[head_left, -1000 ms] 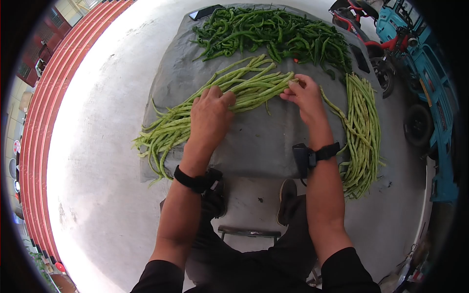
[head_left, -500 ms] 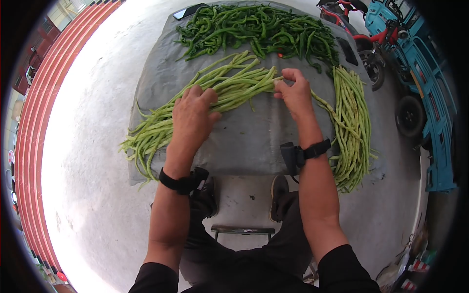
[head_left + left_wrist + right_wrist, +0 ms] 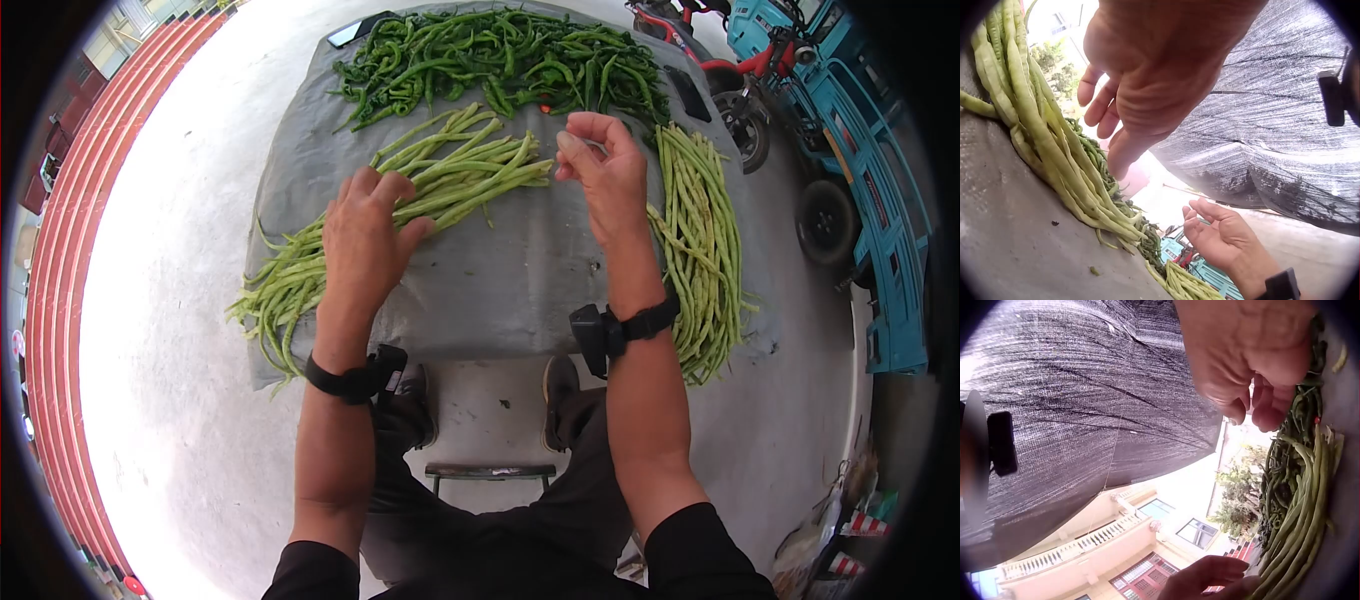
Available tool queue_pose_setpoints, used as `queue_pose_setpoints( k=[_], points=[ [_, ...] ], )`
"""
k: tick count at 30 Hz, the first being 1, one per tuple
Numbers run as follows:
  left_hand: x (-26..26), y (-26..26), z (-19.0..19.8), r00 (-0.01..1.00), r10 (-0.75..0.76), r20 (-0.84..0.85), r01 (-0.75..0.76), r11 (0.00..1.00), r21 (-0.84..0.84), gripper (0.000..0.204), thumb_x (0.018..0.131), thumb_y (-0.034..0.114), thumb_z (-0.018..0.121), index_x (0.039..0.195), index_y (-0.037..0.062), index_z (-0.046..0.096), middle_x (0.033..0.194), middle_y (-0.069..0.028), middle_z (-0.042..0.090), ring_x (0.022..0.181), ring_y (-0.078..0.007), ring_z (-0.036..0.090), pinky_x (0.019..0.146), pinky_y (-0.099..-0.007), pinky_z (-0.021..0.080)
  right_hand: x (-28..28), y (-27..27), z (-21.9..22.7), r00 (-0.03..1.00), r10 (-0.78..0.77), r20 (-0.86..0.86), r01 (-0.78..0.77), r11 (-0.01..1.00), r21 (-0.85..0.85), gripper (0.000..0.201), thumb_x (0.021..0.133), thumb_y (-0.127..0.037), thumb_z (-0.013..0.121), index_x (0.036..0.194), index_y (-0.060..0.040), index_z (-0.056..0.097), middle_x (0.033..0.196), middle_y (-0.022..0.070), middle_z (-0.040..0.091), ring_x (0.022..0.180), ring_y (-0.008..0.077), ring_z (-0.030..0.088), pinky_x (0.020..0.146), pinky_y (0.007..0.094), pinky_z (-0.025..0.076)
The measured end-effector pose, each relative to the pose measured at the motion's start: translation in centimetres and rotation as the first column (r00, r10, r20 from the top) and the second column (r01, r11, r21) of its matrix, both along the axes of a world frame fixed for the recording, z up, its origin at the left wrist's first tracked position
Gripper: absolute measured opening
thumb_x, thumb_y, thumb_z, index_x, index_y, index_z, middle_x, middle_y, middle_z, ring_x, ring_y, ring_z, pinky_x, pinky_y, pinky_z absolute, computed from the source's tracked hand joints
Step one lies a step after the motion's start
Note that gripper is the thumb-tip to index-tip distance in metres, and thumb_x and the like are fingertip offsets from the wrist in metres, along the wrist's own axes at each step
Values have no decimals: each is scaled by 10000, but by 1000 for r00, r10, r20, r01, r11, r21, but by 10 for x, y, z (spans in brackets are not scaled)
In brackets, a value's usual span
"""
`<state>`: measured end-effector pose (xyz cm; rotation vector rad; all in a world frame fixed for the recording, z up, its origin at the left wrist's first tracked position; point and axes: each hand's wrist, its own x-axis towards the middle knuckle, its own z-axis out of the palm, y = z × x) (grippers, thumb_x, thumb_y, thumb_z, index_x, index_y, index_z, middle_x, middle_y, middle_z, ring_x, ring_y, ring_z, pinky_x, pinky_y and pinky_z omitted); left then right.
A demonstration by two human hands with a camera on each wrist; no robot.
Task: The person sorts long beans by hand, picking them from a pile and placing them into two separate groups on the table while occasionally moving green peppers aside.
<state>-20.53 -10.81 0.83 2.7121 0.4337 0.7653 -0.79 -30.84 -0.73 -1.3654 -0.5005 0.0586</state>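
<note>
A long bundle of pale green yard-long beans (image 3: 440, 185) lies slantwise across the grey cover. My left hand (image 3: 362, 235) hovers over its middle, fingers loosely bent and thumb apart. In the left wrist view that hand (image 3: 1154, 81) hangs above the beans (image 3: 1041, 125) without gripping them. Just beyond the bundle's right end, my right hand (image 3: 608, 175) is raised, its thumb and fingers loosely bent. No bean shows between those fingers (image 3: 1269, 415) in the right wrist view. A second bundle of beans (image 3: 695, 250) lies to the right of my right forearm.
Dark green peppers (image 3: 500, 60) are heaped along the far side of the grey cover (image 3: 480, 300). A phone (image 3: 358, 30) lies at the far left corner, a dark flat object (image 3: 688, 93) at the right. Past the right edge stand a red bike (image 3: 750, 70) and a blue cart (image 3: 880, 200).
My right hand has drawn away from the bundle's right end and risen. My left hand's thumb has spread away from the beans. The whole view has shifted, moving the scene leftward.
</note>
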Motion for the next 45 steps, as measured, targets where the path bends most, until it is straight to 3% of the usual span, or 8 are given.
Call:
queue_pose_setpoints(
  k=[6, 9, 21, 24, 27, 30, 45],
  points=[
    [8, -20, 8, 979, -122, 164, 132, 990, -48, 223, 817, 118, 839, 984, 89, 693, 992, -89, 627, 1005, -328, 644, 813, -465, 524, -12, -4, 16, 994, 34, 99, -50, 986, 160, 215, 969, -62, 759, 1146, 10, 659, 1087, 85, 685, 757, 100, 657, 640, 269, 583],
    [11, -32, 12, 972, -139, 190, 152, 987, -56, 170, 836, 85, 819, 950, 38, 702, 947, -95, 673, 987, -312, 684, 835, -427, 532, -12, -8, 18, 993, 40, 111, -62, 977, 203, 205, 981, -60, 755, 1147, 6, 657, 1058, 76, 685, 766, 103, 660, 639, 272, 583],
    [26, -42, 9, 938, -192, 287, 237, 963, -128, 96, 868, 21, 789, 912, 14, 704, 907, -81, 686, 874, -226, 724, 767, -358, 543, -12, -23, 27, 988, 65, 142, -110, 935, 338, 194, 1014, -71, 732, 1173, -5, 642, 1024, 57, 667, 775, 115, 667, 651, 282, 575],
    [29, -45, 5, 925, -196, 325, 260, 951, -166, 128, 839, 52, 792, 914, 63, 690, 883, -81, 630, 852, -298, 668, 728, -412, 515, -13, -26, 28, 988, 55, 145, -102, 933, 344, 192, 1018, -72, 727, 1173, -4, 637, 1015, 58, 667, 769, 115, 664, 652, 284, 574],
    [29, -46, 8, 940, -171, 296, 227, 959, -168, 86, 876, 18, 785, 912, 27, 707, 906, -56, 692, 851, -186, 701, 734, -332, 525, -15, -27, 31, 985, 55, 162, -112, 924, 365, 193, 1022, -75, 724, 1174, 0, 630, 1009, 64, 670, 759, 115, 660, 647, 284, 568],
    [31, -49, 8, 931, -154, 332, 238, 944, -230, 79, 882, 19, 784, 907, 36, 711, 906, -30, 694, 843, -153, 682, 710, -315, 508, -18, -28, 35, 978, 58, 198, -131, 915, 381, 193, 1027, -82, 718, 1174, 2, 626, 1011, 78, 677, 747, 118, 655, 643, 286, 560],
    [36, -55, 7, 895, -182, 406, 327, 888, -324, 76, 893, 11, 791, 905, 44, 723, 897, 11, 678, 812, -89, 635, 656, -264, 471, -32, -42, 51, 956, 77, 282, -197, 883, 426, 263, 1116, -247, 569, 1207, -3, 603, 1058, 128, 693, 766, 168, 644, 660, 350, 550]
  ],
)
